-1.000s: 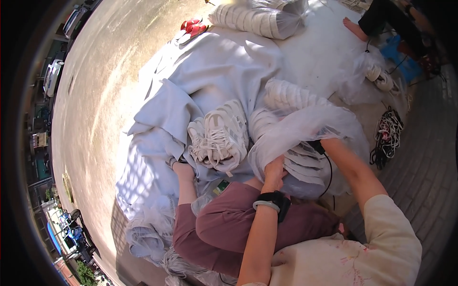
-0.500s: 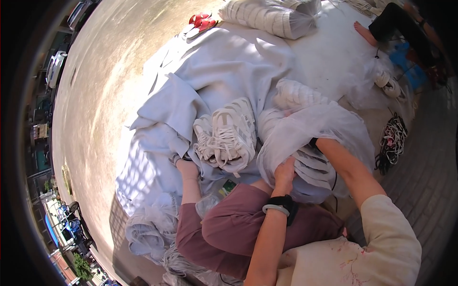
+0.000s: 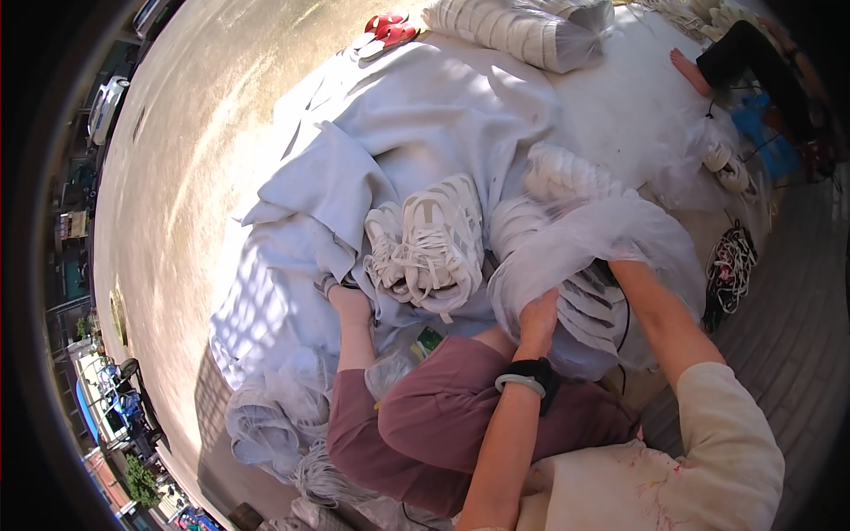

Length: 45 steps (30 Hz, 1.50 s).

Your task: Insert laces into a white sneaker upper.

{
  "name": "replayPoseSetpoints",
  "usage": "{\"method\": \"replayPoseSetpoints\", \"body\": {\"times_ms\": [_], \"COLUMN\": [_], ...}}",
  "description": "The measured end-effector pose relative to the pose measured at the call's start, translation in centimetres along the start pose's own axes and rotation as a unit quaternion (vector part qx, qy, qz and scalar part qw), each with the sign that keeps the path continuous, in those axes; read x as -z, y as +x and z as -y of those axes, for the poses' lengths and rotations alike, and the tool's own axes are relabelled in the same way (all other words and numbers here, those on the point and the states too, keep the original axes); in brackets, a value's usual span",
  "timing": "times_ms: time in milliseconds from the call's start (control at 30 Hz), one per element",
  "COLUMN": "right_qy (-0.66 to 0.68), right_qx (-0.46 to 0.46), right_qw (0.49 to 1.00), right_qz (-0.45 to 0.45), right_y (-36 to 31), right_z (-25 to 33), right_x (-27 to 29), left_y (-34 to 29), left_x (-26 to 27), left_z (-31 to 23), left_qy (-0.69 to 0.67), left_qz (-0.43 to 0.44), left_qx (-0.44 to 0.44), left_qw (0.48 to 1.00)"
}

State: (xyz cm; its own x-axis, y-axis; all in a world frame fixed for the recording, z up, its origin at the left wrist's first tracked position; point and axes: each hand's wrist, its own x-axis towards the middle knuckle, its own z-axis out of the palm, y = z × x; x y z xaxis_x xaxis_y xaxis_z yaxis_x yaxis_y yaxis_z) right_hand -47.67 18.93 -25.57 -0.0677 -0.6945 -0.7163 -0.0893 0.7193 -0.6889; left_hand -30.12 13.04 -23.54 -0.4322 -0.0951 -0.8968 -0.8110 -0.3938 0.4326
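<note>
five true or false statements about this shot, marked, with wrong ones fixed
1. The left hand is at the plastic bag's rim. True.
2. The loose white sneakers lie right of the bag. False: the white sneakers are left of it.
3. The trousers are dusky purple. True.
4. Red sandals lie beside the tangled cords. False: the red sandals are by the pale cloth's far edge.
5. The tangled cords lie right of the bag. True.

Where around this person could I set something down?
Crumpled pale grey cloth lies bare between the red sandals and the white sneakers; flatter white sheet is free between the upper bagged stack and the other person's foot. It's crowded around the left hand, with the plastic bag, sneakers and knee close by.
</note>
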Motion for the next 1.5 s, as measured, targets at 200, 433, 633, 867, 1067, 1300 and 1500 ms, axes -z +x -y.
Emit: {"method": "replayPoseSetpoints", "body": {"times_ms": [200, 433, 633, 867, 1067, 1300, 1500], "right_qy": [-0.034, -0.082, -0.111, -0.133, -0.132, -0.081, -0.4], "right_qx": [-0.005, -0.007, -0.037, -0.081, -0.161, -0.105, -0.093], "right_qw": [0.999, 0.996, 0.992, 0.987, 0.978, 0.982, 0.876], "right_qz": [0.02, 0.034, 0.048, 0.034, 0.02, -0.135, -0.254], "right_y": [0.3, 0.2, -2.5, -10.1, -20.0, -28.9, -40.1], "right_z": [1.0, 2.5, 2.1, 6.7, -0.6, -2.0, 8.2], "right_x": [0.4, 2.0, 2.3, 2.9, -1.6, -6.3, -10.1], "left_y": [1.4, 0.8, 0.0, -4.7, -14.3, -22.5, -27.8], "left_x": [0.3, 0.2, 0.1, 0.4, -3.1, -3.6, -3.7], "left_z": [1.2, 0.5, 0.3, -2.6, -4.6, -3.5, -1.6], "left_qy": [0.004, 0.026, -0.062, -0.249, -0.285, -0.196, -0.11], "left_qz": [0.009, 0.011, 0.034, 0.034, 0.196, 0.343, 0.48], "left_qx": [-0.054, -0.022, 0.042, -0.036, 0.012, -0.02, -0.051], "left_qw": [0.998, 0.999, 0.997, 0.967, 0.938, 0.919, 0.869]}}
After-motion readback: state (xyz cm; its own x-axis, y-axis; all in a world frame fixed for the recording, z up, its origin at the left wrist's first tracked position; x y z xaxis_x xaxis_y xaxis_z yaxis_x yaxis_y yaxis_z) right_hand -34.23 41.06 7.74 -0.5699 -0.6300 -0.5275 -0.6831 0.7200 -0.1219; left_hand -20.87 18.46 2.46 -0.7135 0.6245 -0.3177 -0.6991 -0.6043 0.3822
